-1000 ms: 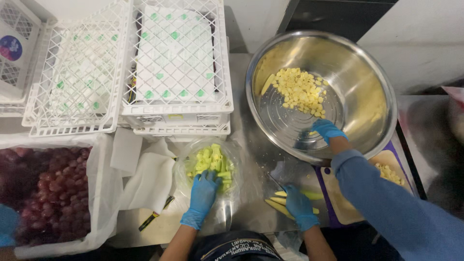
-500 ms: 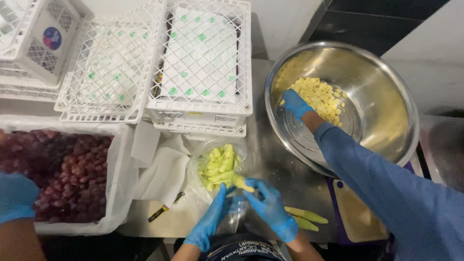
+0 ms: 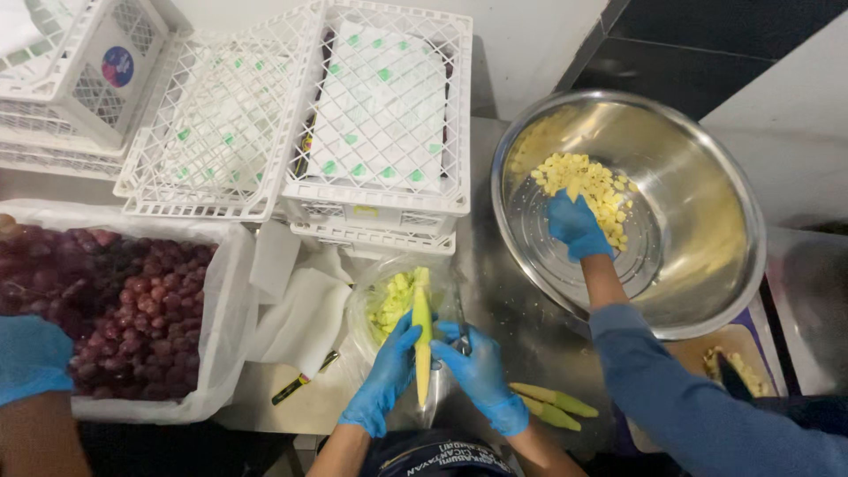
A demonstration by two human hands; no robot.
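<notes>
My left hand [image 3: 386, 378] grips a baby corn cob [image 3: 422, 334] upright at the steel counter's [image 3: 495, 300] near edge, long axis pointing away, right hand [image 3: 481, 375] clenched on a small knife [image 3: 460, 334] beside it.

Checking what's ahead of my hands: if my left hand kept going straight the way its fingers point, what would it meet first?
The left hand points up and away, so it would probably first meet the clear bag of cut yellow-green pieces, then the white crate; depth is unclear.

The right hand [image 3: 481, 375] hides whatever its fingers grip. The bag [image 3: 389, 309] blurs its cut pieces. The grape crate [image 3: 221, 291] and tray [image 3: 751, 353] run off frame.
</notes>
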